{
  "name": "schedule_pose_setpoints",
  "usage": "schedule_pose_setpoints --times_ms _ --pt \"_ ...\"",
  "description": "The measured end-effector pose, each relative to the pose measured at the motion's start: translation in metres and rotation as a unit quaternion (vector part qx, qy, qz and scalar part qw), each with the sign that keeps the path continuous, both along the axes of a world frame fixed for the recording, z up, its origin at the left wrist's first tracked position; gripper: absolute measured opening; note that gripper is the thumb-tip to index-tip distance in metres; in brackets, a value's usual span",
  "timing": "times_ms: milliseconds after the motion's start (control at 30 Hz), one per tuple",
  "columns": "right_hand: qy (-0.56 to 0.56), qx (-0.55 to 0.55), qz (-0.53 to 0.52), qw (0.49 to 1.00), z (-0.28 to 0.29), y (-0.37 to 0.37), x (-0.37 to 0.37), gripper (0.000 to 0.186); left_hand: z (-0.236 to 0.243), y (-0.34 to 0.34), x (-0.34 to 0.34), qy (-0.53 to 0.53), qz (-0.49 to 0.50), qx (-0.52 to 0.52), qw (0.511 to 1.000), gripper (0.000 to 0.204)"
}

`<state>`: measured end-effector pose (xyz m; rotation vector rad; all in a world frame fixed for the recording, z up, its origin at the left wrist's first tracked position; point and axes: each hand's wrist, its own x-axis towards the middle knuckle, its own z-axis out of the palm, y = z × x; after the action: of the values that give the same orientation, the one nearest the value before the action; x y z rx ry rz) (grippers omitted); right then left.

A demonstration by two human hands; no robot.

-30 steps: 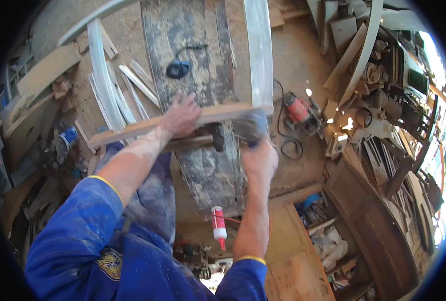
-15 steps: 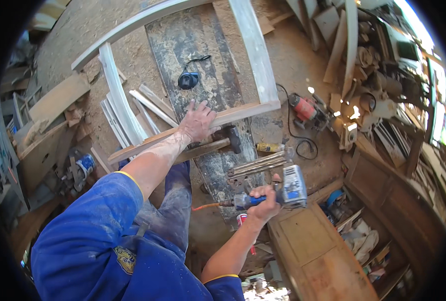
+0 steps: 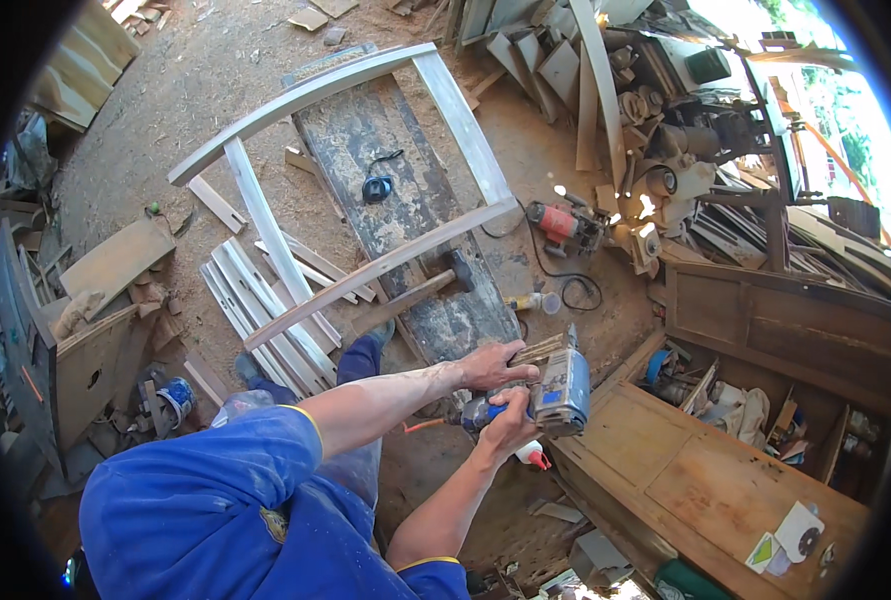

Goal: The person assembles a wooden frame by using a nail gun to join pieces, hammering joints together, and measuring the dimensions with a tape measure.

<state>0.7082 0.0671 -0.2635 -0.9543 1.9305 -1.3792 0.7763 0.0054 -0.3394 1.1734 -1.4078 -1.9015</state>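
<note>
My right hand (image 3: 508,425) is wrapped round the handle of a grey and blue nail gun (image 3: 563,390), and an orange hose (image 3: 425,425) comes off its rear end. My left hand (image 3: 487,368) grips the gun's long brass-coloured magazine, fingers and thumb on either side; part of the magazine is hidden under it. Ahead, a pale wooden frame (image 3: 380,268) with a curved far rail rests across a worn, paint-stained bench (image 3: 350,125). A hammer (image 3: 455,272) lies on the bench beneath the frame's near rail. Inside the frame sits a blue and black tape measure (image 3: 376,188) with a strap.
White-painted wood strips (image 3: 255,300) lie on the ground at left. Right of the bench are a yellow bottle (image 3: 532,302) and a red corded power tool (image 3: 555,222). A white bottle with a red cap (image 3: 532,455) is below the gun. A wooden cabinet (image 3: 685,450) stands at right.
My left hand has left the frame's near rail and come right and back onto the nail gun. The gun remains in my right hand. The view has shifted, showing more of the cabinet.
</note>
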Motion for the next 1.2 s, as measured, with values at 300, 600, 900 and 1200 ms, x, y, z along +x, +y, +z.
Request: schedule_pose_setpoints --times_ms 300,600,900,1200 --pt "-0.221 0.024 0.003 0.975 0.041 0.026 -0.005 0.007 0.021 0.031 0.006 -0.039 0.076 -0.148 0.985 0.058" --pt "-0.315 0.046 0.009 0.948 0.064 0.038 -0.031 0.019 0.067 0.024 0.040 -0.001 0.030 -0.035 0.999 0.063" --pt "0.430 -0.013 0.157 0.889 0.117 0.106 0.018 0.067 0.121 0.062 0.091 0.138 0.069 0.177 0.972 0.041" --pt "0.503 0.110 0.480 0.710 0.160 0.140 0.072 0.068 0.164 0.108 0.163 0.207 0.101 0.129 0.964 0.033"
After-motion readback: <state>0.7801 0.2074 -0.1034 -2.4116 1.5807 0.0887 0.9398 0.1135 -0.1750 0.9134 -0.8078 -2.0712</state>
